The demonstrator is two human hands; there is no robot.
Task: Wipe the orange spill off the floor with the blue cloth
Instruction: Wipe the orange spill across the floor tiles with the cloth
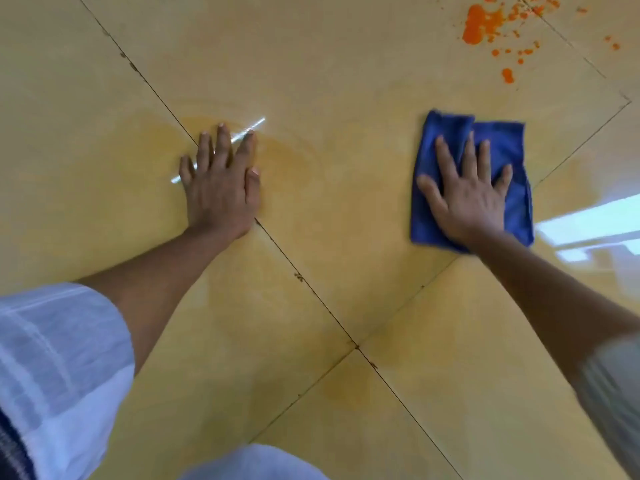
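Fingers of the right hand (465,199) are spread wide and lie flat on the blue cloth (502,150), pressing it against the floor (346,98). They do not curl around it. The cloth is folded, a little crumpled at its far edge, and it sits on the right side of the view, just beside a dark joint between two tiles. The orange spill (483,24) is farther away, near the top right corner: one thick blot with many small drops scattered around it. The cloth and the spill are well apart and do not touch.

On the other side, the left hand (221,188) rests flat on the bare floor with straight fingers, slightly apart, and holds nothing. It lies across a tile joint, on a faint darker yellow stain. The floor is made of glossy yellow tiles and shows bright reflections at the right edge. A white sleeve (59,368) covers the left upper arm at the bottom left.
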